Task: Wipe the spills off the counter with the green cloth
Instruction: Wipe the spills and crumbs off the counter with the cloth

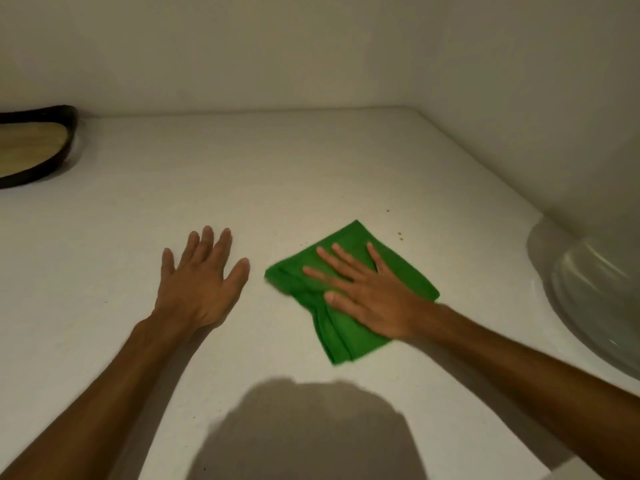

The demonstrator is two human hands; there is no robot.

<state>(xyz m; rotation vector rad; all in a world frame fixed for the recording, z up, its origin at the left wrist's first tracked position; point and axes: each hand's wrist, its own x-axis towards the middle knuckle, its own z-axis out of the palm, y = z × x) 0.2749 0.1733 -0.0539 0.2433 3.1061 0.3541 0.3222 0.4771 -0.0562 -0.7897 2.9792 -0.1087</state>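
Observation:
A folded green cloth (346,327) lies flat on the white counter (277,174), right of centre. My right hand (367,292) presses down on it with the fingers spread, palm flat on the fabric. My left hand (197,282) rests flat on the bare counter to the cloth's left, fingers apart, holding nothing. A few small brown specks (400,235) dot the counter just beyond the cloth's far right corner, with one more speck (388,211) farther back.
A dark-rimmed tray with a wooden base (31,147) sits at the far left against the wall. A white rounded vessel (595,299) stands at the right edge. Walls close off the back and right. My head's shadow falls at the near edge.

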